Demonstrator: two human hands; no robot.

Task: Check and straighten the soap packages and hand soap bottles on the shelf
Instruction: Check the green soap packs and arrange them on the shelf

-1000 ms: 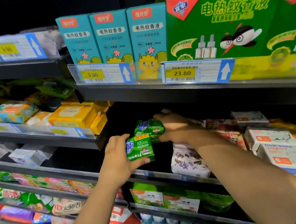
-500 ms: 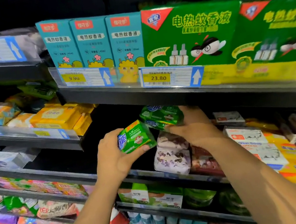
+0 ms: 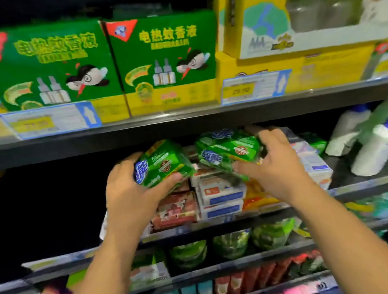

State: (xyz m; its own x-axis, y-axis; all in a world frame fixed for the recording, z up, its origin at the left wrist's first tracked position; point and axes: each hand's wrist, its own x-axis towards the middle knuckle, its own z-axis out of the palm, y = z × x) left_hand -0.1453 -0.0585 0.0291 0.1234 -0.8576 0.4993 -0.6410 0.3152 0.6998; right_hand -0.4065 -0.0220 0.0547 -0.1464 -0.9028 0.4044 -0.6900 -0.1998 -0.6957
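left hand: left hand (image 3: 129, 195) grips the left green soap pack (image 3: 162, 163), thumb under its front edge, fingers curled over the far end.
right hand: right hand (image 3: 274, 162) grips the right green soap pack (image 3: 229, 149), thumb under the lower front edge, fingers wrapped over the right end.
left green soap pack: held off the stock, tilted, just below the upper shelf edge (image 3: 184, 123), above the red soap packs (image 3: 174, 208).
right green soap pack: same height, also tilted, just beside the left one with a narrow gap between them; sits above the white-and-blue soap boxes (image 3: 220, 191).
stock under hands: red soap packs and white-and-blue soap boxes stacked side by side at the front of the middle shelf (image 3: 371, 184).
hand soap bottles: hand soap bottles (image 3: 375, 143), white with blue caps, right end of the middle shelf, leaning over, blurred; well apart from both hands.
above: two green boxes (image 3: 48, 68) side by side, yellow box (image 3: 304, 2) to their right, price tag (image 3: 254, 86) on the rim.
below: green bags (image 3: 229, 245) and rows of small packs, too blurred to read.
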